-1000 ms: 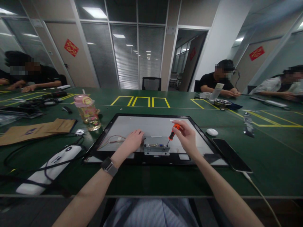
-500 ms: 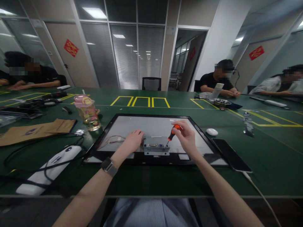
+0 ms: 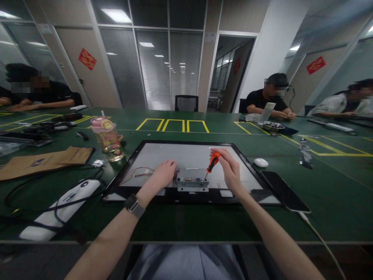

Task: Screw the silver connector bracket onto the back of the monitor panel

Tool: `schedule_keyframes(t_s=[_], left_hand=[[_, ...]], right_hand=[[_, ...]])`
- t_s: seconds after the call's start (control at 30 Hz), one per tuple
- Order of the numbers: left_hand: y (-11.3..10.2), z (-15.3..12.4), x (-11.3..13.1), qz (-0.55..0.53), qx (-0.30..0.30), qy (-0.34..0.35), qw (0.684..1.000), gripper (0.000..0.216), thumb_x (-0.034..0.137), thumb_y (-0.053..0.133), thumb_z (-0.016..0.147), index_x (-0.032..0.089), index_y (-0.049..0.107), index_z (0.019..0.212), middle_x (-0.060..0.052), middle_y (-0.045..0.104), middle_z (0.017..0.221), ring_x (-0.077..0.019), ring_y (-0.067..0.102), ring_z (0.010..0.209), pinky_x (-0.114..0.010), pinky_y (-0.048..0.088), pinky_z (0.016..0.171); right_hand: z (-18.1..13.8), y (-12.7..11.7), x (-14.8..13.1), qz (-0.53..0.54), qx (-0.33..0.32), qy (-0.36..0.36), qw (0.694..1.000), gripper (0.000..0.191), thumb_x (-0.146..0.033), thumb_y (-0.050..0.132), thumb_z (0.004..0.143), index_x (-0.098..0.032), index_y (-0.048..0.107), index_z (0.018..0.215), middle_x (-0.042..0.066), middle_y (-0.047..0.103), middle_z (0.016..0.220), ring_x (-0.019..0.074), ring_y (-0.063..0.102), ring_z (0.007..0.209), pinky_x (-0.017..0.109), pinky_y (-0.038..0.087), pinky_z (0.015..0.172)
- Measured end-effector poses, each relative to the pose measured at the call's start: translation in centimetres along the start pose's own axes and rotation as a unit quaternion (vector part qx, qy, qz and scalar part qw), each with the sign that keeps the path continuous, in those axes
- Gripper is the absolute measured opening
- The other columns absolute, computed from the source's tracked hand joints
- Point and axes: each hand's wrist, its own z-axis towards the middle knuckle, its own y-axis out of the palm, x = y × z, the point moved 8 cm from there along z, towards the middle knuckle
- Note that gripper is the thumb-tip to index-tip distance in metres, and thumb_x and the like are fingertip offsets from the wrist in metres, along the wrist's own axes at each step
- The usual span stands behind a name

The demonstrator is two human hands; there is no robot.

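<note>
A flat display panel (image 3: 189, 156) with a black frame lies back side up before me. Near its front edge sits a metal bracket (image 3: 192, 185) with ports along its face. My left hand (image 3: 163, 174) is curled against the bracket's left end, its thumb hidden. My right hand (image 3: 231, 169) holds a red and black screwdriver (image 3: 213, 161) by the handle, with the fingers stretched along it. The tool leans, and its tip meets the bracket's right end. Thin wires (image 3: 136, 173) run over the panel to the left of the bracket.
On the left are a drink bottle (image 3: 107, 140), a brown paper bag (image 3: 43, 162) and a white power strip (image 3: 62, 210) with black cables. To the right lie a white oval case (image 3: 261, 162) and a phone (image 3: 285, 190) on a cable. Other people sit across the table.
The fingers of my right hand have straightened along the screwdriver handle, and more of the handle shows. The left hand and the bracket have stayed in place.
</note>
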Motion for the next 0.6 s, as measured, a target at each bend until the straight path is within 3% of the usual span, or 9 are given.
schedule_keyframes(t_s=[0.1, 0.27, 0.47, 0.6], left_hand=[[-0.03, 0.00, 0.00, -0.001, -0.001, -0.002, 1.000, 0.034, 0.010, 0.043, 0.092, 0.013, 0.056, 0.123, -0.016, 0.060, 0.123, -0.0268, 0.059, 0.111, -0.039, 0.047, 0.095], [-0.06, -0.05, -0.03, -0.002, 0.002, -0.005, 1.000, 0.034, 0.009, 0.043, 0.093, 0.014, 0.056, 0.124, -0.016, 0.059, 0.124, -0.0268, 0.060, 0.111, -0.039, 0.048, 0.094], [0.17, 0.03, -0.05, 0.003, 0.004, 0.003, 1.000, 0.032, 0.012, 0.042, 0.094, 0.012, 0.057, 0.123, -0.016, 0.059, 0.123, -0.0269, 0.060, 0.108, -0.039, 0.048, 0.093], [0.27, 0.09, -0.11, 0.010, 0.000, 0.002, 1.000, 0.034, 0.011, 0.041, 0.094, 0.012, 0.056, 0.124, -0.016, 0.059, 0.124, -0.0269, 0.060, 0.109, -0.039, 0.048, 0.093]], right_hand=[[-0.18, 0.25, 0.22, 0.030, -0.014, 0.006, 0.999, 0.028, -0.029, 0.048, 0.097, -0.029, 0.066, 0.119, 0.006, 0.068, 0.106, 0.0215, 0.067, 0.092, 0.041, 0.053, 0.084], [0.08, -0.40, 0.32, -0.032, 0.028, -0.015, 0.999, 0.019, -0.030, 0.065, 0.088, -0.028, 0.072, 0.105, 0.005, 0.063, 0.094, 0.0211, 0.061, 0.088, 0.038, 0.052, 0.079], [-0.09, 0.14, 0.33, 0.035, -0.008, 0.016, 0.999, 0.029, -0.028, 0.047, 0.098, -0.029, 0.068, 0.118, 0.006, 0.069, 0.108, 0.0220, 0.068, 0.095, 0.042, 0.053, 0.087], [-0.15, -0.01, 0.76, 0.021, 0.007, 0.013, 1.000, 0.026, -0.028, 0.058, 0.093, -0.028, 0.068, 0.117, 0.005, 0.069, 0.102, 0.0202, 0.067, 0.090, 0.038, 0.054, 0.083]])
